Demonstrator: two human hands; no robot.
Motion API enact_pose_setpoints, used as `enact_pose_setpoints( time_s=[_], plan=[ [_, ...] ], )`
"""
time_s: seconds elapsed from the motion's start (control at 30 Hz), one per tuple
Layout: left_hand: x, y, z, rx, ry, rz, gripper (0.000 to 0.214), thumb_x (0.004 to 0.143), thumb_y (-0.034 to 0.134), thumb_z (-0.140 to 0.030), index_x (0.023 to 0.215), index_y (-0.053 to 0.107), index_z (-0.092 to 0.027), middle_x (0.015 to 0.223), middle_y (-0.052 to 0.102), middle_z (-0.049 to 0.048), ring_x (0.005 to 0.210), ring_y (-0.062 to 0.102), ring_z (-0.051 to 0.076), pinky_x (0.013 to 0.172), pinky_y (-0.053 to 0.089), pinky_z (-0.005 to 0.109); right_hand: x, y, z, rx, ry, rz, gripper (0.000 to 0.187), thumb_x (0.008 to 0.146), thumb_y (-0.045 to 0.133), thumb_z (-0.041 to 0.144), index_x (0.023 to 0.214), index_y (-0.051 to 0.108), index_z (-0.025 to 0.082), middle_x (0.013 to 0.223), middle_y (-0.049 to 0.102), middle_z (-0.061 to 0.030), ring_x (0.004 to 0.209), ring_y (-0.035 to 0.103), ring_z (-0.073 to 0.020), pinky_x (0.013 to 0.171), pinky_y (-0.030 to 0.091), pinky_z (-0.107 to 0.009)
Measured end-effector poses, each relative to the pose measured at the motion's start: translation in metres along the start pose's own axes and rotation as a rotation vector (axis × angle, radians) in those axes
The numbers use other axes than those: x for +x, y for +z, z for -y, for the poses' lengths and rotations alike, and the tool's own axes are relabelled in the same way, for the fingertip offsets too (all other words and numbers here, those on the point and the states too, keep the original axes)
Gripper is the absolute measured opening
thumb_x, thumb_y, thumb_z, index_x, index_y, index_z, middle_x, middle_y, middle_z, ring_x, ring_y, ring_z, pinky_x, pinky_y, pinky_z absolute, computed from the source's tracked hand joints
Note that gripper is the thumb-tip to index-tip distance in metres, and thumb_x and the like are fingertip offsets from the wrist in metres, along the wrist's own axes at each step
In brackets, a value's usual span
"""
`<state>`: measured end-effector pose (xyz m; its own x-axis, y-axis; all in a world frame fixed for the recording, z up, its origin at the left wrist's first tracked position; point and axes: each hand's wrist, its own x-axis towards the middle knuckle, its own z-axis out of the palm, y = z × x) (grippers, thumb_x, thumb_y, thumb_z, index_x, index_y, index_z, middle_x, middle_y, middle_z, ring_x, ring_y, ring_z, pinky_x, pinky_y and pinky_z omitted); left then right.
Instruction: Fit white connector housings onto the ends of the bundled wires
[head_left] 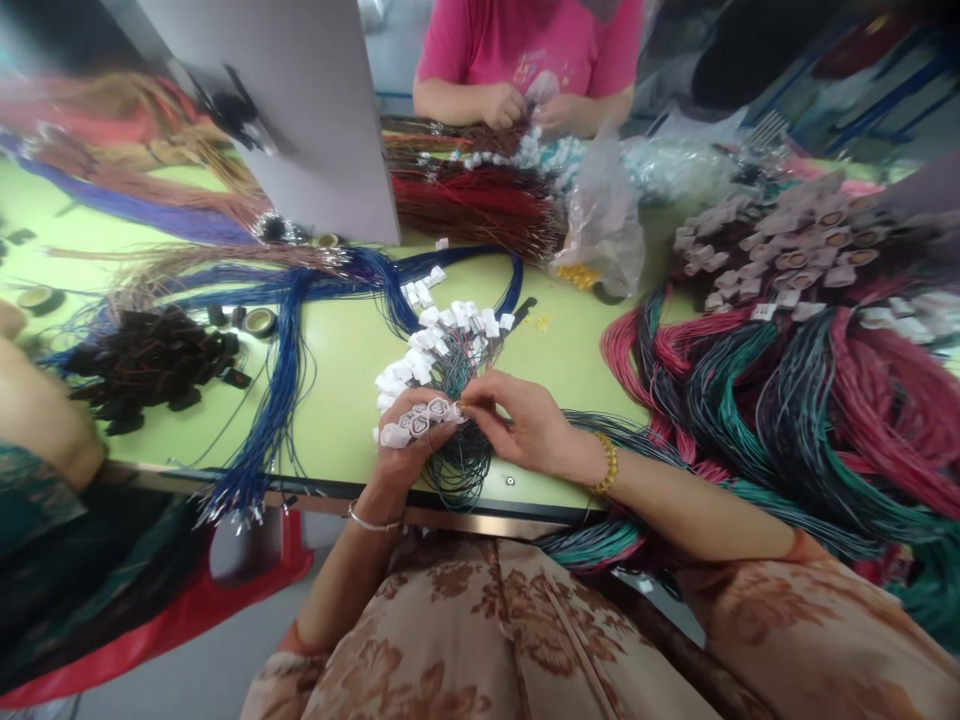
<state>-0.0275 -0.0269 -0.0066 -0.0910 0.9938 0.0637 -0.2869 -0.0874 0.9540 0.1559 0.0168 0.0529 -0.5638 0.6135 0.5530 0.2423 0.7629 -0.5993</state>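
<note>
My left hand [405, 455] is closed around a row of several small white connectors [418, 422] with thin dark wires [459, 468] hanging from them over the table's front edge. My right hand [525, 420] pinches at the right end of that row, fingertips pressed together on a wire or connector. Just behind my hands lies a heap of white connectors [442, 345] on a bundle of thin wires. A silver bangle sits on my left wrist and a yellow bead bracelet on my right.
The green table [345, 380] carries blue wire bundles [281, 390], black parts [150, 360], tape rolls [259, 320], red wires [472, 200], a plastic bag [604, 220], and pink and teal wire loops [787, 400] at right. A person in pink [525, 60] works opposite; another person's arm [37, 420] is at left.
</note>
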Motion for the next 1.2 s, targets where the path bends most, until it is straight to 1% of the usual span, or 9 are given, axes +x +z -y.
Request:
enact_pose_setpoints(
  time_s=[0.13, 0.23, 0.33, 0.43, 0.57, 0.7, 0.93, 1.03, 1.2],
  plan=[
    [0.0, 0.002, -0.002, -0.028, -0.076, -0.049, 0.05, 0.061, 0.093, -0.034, 0.099, 0.064, -0.022, 0.083, 0.072, -0.0003, 0.07, 0.067, 0.015, 0.064, 0.054, 0.027, -0.001, -0.002, -0.001, -0.043, 0.036, 0.067, 0.011, 0.097, 0.045, 0.017, 0.098, 0.054, 0.023, 0.083, 0.064, -0.0022, 0.071, 0.058, -0.0142, 0.064, 0.048, -0.029],
    [0.001, 0.005, -0.004, -0.033, -0.094, -0.078, 0.052, 0.059, 0.093, -0.034, 0.098, 0.061, -0.022, 0.083, 0.072, 0.0001, 0.071, 0.068, 0.016, 0.066, 0.055, 0.028, -0.002, 0.0, -0.001, -0.033, 0.101, 0.109, 0.01, 0.096, 0.043, 0.02, 0.096, 0.053, 0.023, 0.081, 0.065, -0.0024, 0.07, 0.058, -0.0151, 0.064, 0.048, -0.03],
    [0.001, 0.006, -0.005, -0.024, -0.101, -0.094, 0.047, 0.06, 0.092, -0.036, 0.091, 0.061, -0.022, 0.082, 0.072, 0.0004, 0.071, 0.066, 0.016, 0.067, 0.054, 0.03, -0.006, 0.004, 0.0, 0.102, 0.277, 0.036, 0.003, 0.095, 0.049, 0.026, 0.097, 0.048, 0.024, 0.083, 0.065, -0.0017, 0.069, 0.06, -0.0141, 0.064, 0.05, -0.029],
    [0.002, 0.006, -0.005, -0.041, -0.127, -0.093, 0.044, 0.059, 0.092, -0.035, 0.086, 0.061, -0.022, 0.08, 0.07, -0.0001, 0.069, 0.065, 0.016, 0.066, 0.054, 0.031, -0.008, 0.008, -0.002, 0.191, 0.377, -0.027, 0.01, 0.094, 0.054, 0.029, 0.097, 0.046, 0.024, 0.081, 0.064, -0.0003, 0.066, 0.059, -0.0122, 0.061, 0.05, -0.027],
    [0.003, 0.006, -0.006, -0.039, -0.128, -0.094, 0.042, 0.058, 0.092, -0.034, 0.084, 0.062, -0.022, 0.077, 0.068, -0.0005, 0.069, 0.065, 0.017, 0.066, 0.054, 0.031, -0.008, 0.007, -0.004, 0.029, 0.268, 0.053, 0.002, 0.094, 0.049, 0.024, 0.092, 0.051, 0.023, 0.081, 0.064, -0.0011, 0.066, 0.058, -0.0128, 0.062, 0.048, -0.028],
    [0.003, 0.008, -0.007, -0.038, -0.147, -0.112, 0.044, 0.057, 0.092, -0.035, 0.084, 0.06, -0.021, 0.073, 0.065, -0.0026, 0.064, 0.061, 0.014, 0.062, 0.051, 0.028, -0.01, 0.007, -0.003, -0.117, 0.202, 0.15, 0.011, 0.095, 0.045, 0.019, 0.093, 0.056, 0.022, 0.083, 0.068, -0.0034, 0.069, 0.061, -0.0152, 0.063, 0.049, -0.028],
    [0.0, 0.011, -0.001, -0.045, -0.157, -0.231, 0.041, 0.06, 0.09, -0.031, 0.086, 0.06, -0.02, 0.072, 0.064, -0.0046, 0.06, 0.056, 0.009, 0.059, 0.047, 0.023, -0.034, 0.032, -0.009, -0.244, 0.09, 0.044, 0.026, 0.099, 0.044, 0.018, 0.123, 0.055, 0.02, 0.102, 0.075, -0.0113, 0.087, 0.072, -0.0212, 0.071, 0.056, -0.033],
    [0.0, 0.01, 0.002, -0.003, -0.158, -0.24, 0.04, 0.061, 0.09, -0.029, 0.088, 0.063, -0.02, 0.075, 0.066, -0.0035, 0.063, 0.059, 0.011, 0.062, 0.048, 0.024, -0.042, 0.044, -0.021, -0.284, 0.044, 0.046, 0.028, 0.097, 0.045, 0.015, 0.122, 0.056, 0.019, 0.108, 0.076, -0.0135, 0.094, 0.073, -0.0231, 0.073, 0.057, -0.034],
    [0.001, 0.012, 0.005, -0.039, -0.176, -0.303, 0.04, 0.057, 0.089, -0.028, 0.087, 0.064, -0.019, 0.071, 0.066, -0.0052, 0.06, 0.057, 0.009, 0.06, 0.048, 0.023, -0.043, 0.057, -0.03, -0.328, 0.102, 0.109, 0.03, 0.095, 0.047, 0.015, 0.121, 0.06, 0.023, 0.116, 0.075, -0.0106, 0.099, 0.072, -0.0221, 0.079, 0.056, -0.034]
  ],
)
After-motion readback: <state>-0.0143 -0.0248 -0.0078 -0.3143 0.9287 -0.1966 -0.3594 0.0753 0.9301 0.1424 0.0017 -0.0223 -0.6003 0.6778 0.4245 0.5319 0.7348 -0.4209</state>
